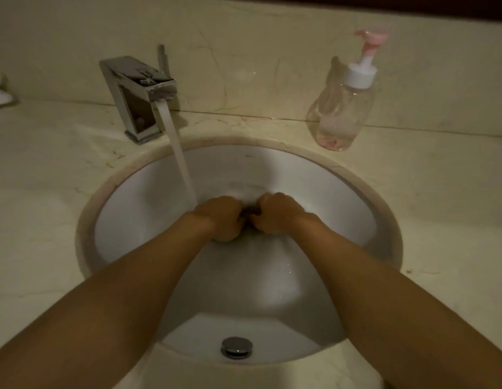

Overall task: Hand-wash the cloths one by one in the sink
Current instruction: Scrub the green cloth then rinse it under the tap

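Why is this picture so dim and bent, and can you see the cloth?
Head view: weak yellowish light and soft focus; the wide lens bows the sink rim; small glints on the faucet and drain plug; the cloth shows only as a dark sliver gripped between the left hand and right hand.

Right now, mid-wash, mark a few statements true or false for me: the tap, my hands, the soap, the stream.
1. The faucet is running. True.
2. The left hand and right hand both grip the cloth inside the sink. True.
3. The soap bottle stands left of the faucet. False: it stands on the counter to the faucet's right.
4. The water stream falls on the right hand. False: it lands by the left hand's wrist.
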{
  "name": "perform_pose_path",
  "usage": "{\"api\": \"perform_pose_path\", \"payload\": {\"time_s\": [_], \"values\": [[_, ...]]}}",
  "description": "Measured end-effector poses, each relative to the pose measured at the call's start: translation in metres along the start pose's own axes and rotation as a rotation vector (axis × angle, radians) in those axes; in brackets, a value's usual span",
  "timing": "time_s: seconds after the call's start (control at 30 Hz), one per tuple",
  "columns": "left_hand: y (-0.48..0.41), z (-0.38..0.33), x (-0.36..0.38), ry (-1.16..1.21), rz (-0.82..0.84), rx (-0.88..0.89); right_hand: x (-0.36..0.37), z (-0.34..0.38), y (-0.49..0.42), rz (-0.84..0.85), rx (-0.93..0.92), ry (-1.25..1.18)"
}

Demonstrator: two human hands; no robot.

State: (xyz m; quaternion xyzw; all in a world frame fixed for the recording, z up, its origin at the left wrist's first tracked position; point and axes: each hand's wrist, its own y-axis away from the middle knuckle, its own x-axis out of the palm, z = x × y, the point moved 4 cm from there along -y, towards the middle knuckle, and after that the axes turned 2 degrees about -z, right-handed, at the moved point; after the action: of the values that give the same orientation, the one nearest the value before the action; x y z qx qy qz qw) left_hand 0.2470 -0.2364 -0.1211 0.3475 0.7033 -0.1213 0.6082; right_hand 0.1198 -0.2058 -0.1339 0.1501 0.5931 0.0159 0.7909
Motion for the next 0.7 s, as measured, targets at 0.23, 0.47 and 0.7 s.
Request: {"api": "perform_pose_path", "payload": {"time_s": [0.23,0.47,0.7], "values": [[0.013,0.017,-0.017,0.086,0.122,-0.081,-0.017,0.002,0.007,-0.034,-0.004,-0.119],[0.065,0.099,-0.119,0.536,-0.165,-0.315,-0.123,0.058,0.011,-0.335,-0.112,-0.759],[0.083,0.150,-0.234,0.475,-0.767,-0.322,-0.193,0.139,-0.026,-0.289,-0.266,-0.719]]}}
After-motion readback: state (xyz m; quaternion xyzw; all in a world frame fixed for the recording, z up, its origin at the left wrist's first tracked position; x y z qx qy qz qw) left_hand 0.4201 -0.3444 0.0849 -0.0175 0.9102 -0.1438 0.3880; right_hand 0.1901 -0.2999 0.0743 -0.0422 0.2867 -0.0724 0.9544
